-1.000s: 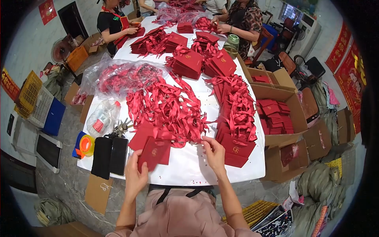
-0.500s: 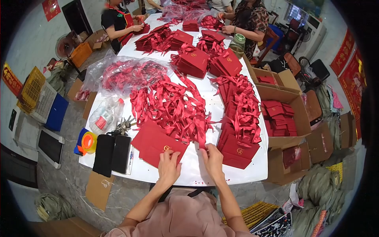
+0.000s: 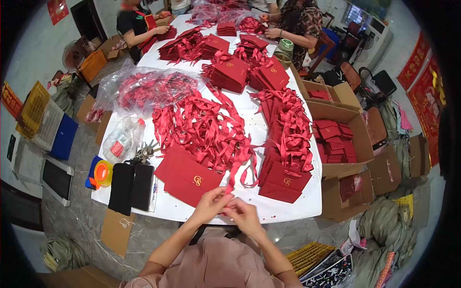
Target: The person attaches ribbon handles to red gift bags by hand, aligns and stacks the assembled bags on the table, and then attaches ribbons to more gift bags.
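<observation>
Straight ahead in the head view, we have a red ribbon (image 3: 233, 176) at our fingertips, just past the near edge of the table (image 3: 288, 211). Its long axis runs away from us, leaning slightly right as it rises towards the ribbon heap (image 3: 199, 129). Our left hand (image 3: 209, 205) has its fingers bent and pinched about the near part of the ribbon. Our right hand (image 3: 244, 215) meets it from the right, fingers curled in; we cannot tell whether it grips the ribbon too or only rests against it. The flat red bags (image 3: 187, 175) lie beyond and to the left, with their near right corner close to our left hand, the nearer of the two. Well to the right, a row of bags (image 3: 284, 185) lies partly under ribbons.

Our fingers cover the ribbon's near end, and its far end is lost among the tangle. Inside the clear plastic bag (image 3: 108, 93), single strands blur together. The people at the far end are cut off by the top edge.
</observation>
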Demonstrator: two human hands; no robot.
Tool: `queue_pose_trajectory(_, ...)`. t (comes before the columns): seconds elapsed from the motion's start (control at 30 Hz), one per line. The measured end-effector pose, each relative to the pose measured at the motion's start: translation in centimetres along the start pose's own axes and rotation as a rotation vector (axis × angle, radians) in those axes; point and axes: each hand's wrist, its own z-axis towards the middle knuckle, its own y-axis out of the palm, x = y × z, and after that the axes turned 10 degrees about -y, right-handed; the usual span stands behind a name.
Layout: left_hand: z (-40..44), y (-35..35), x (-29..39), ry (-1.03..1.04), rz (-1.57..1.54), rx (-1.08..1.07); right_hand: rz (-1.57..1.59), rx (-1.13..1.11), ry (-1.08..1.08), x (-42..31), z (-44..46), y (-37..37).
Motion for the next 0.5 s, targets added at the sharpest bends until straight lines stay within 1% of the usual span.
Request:
queue_pose_trajectory(0.07, 0.0, -0.7, 0.5, -0.004, -0.037, 0.088, -0.175, -0.026, -0.092, -0.2, 0.6, 0.8)
queue_pose_trajectory(0.1, 0.1, -1.0, 0.9, 0.02, 0.097, 0.222, -0.193, -0.035, -0.064, -0.3, 0.9, 0.7)
queue_pose_trajectory(0.13, 0.7, -1.4, 0.5, 0.143, 0.115, 0.313, -0.199, -0.019, -0.068, -0.4, 1.1, 0.6)
queue_pose_trajectory(0.17, 0.9, -2.3, 0.5, 0.124, 0.159, 0.356, -0.227, 0.038, -0.067, -0.4, 1.3, 0.4)
queue_pose_trajectory(0.23, 1.7, -4.1, 0.6, 0.226, 0.437, 0.498, -0.259, 0.138, -0.09, 0.0, 1.4, -0.4)
queue_pose_trajectory(0.33, 2.5, -5.4, 1.8, 0.208, 0.685, 0.58, -0.361, 0.364, -0.236, -0.1, 0.6, -2.8)
queue_pose_trajectory(0.37, 2.7, -5.3, 2.4, 0.221, 0.685, 0.578, -0.398, 0.47, -0.278, 0.1, 0.1, -3.9)
queue_pose_trajectory(0.4, 2.8, -5.2, 2.7, 0.231, 0.749, 0.633, -0.433, 0.575, -0.321, 0.5, -0.4, -5.1)
queue_pose_trajectory(0.43, 3.0, -5.1, 3.0, 0.241, 0.813, 0.69, -0.515, 0.663, -0.339, 0.3, -0.9, -6.2)
queue_pose_trajectory(0.47, 3.2, -5.1, 3.2, 0.297, 0.847, 0.7, -0.596, 0.753, -0.356, 0.0, -1.3, -7.3)
queue_pose_trajectory(0.5, 3.5, -4.8, 3.6, 0.307, 0.845, 0.7, -0.567, 0.82, -0.299, 0.1, -1.9, -8.3)
